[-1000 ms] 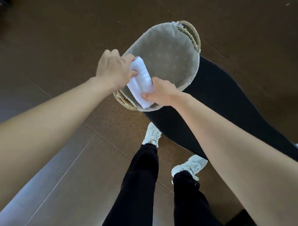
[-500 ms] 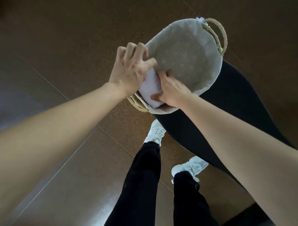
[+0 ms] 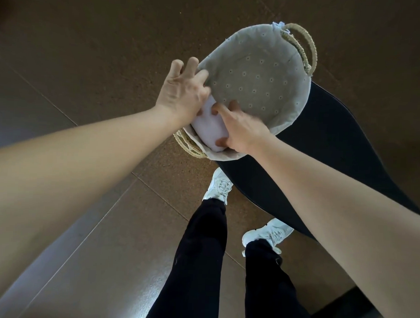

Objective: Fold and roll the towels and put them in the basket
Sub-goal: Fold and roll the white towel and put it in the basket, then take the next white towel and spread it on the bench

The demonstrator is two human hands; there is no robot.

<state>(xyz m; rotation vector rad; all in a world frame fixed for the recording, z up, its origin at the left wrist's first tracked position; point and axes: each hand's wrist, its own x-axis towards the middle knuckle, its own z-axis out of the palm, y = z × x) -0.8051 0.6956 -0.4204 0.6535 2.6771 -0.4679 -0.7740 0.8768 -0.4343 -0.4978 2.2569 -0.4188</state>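
Landmark: the basket [image 3: 259,72], oval, woven, with a beige eyelet fabric liner, sitting on the end of a dark table [image 3: 335,149].

Rolled white towel [image 3: 211,128] lies inside the basket at its near end, tucked against the liner wall, next to the near handle [image 3: 189,146]. Far handle [image 3: 301,46] is at the opposite end, clear of both hands.

My left hand [image 3: 182,96] is at the basket's near-left rim, palm over the towel's upper end. Fingers spread: two poke up outside the rim, the others lie over the liner edge. Fingertips under the palm are hidden, so I cannot tell whether they press into the towel.

My right hand [image 3: 241,129] is at the basket's near-right side, on the towel's right flank. Thumb presses the towel's lower end, index finger lies across its upper part, so the roll sits pinched between thumb and fingers. Remaining fingers curl over toward the liner floor.

Rest of the basket interior, far of the towel, shows only liner.

Below the basket's near end: brown floor [image 3: 100,60], my black trousers [image 3: 201,253] and white shoes [image 3: 218,186].
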